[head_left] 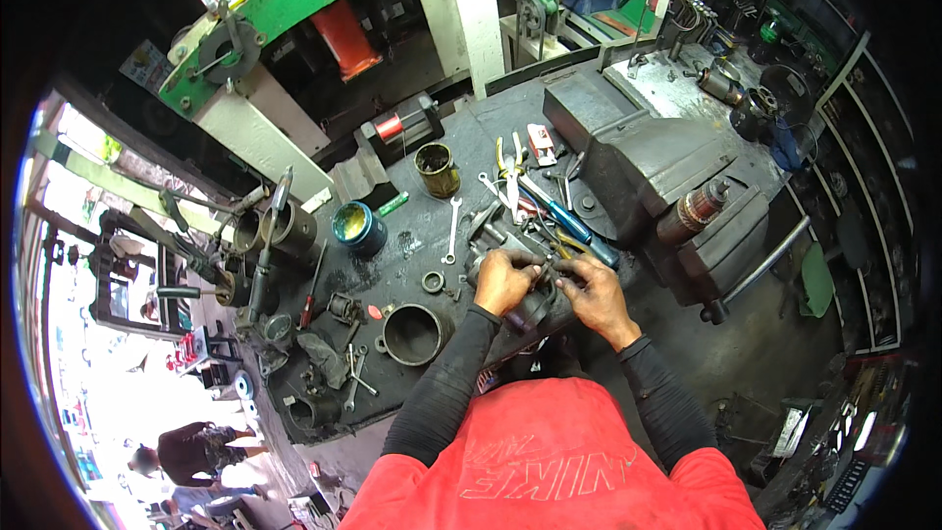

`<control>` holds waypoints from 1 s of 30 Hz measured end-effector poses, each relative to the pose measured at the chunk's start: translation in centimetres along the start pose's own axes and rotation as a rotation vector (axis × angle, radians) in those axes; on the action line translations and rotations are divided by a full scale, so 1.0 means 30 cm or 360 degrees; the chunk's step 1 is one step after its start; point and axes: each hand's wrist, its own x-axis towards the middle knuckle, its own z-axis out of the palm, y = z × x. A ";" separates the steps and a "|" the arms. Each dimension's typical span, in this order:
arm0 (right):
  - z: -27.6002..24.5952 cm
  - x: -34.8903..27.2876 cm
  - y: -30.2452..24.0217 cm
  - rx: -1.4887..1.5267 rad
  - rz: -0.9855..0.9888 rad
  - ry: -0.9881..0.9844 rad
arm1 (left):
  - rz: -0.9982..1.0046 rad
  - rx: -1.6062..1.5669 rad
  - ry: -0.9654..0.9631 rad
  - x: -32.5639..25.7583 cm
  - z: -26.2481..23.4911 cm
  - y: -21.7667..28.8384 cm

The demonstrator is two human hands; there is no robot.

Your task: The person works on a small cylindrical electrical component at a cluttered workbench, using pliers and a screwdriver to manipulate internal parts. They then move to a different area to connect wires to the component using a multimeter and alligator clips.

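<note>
A dark metal motor housing [538, 309] rests at the near edge of the greasy workbench [412, 236], and both my hands grip it. My left hand [503, 281] closes over its upper left side. Its upper right side is covered by my right hand [592, 294], fingers pinched on small parts at the top. What sits between the fingertips is too small to make out. Black sleeves and a red shirt fill the lower picture.
A large grey bench vise [653, 162] clamps a motor armature [693, 210] at the right. Wrenches [451, 231], blue-handled screwdrivers [574, 226], a tin can [437, 170], a blue cup [357, 228] and a metal ring [412, 334] lie about. People walk in the street at lower left [191, 451].
</note>
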 end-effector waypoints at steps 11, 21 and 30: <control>0.050 0.041 0.007 0.0018 0.0062 0.0007 | 0.0139 0.0345 -0.0143 0.024 -0.032 0.019; 0.102 0.084 0.001 -0.0524 -0.0388 -0.0087 | 0.0525 0.0671 0.0262 -0.062 -0.084 -0.026; 0.125 0.129 -0.021 -0.1186 -0.0362 -0.0314 | 0.0662 0.0695 0.0333 0.010 -0.194 -0.008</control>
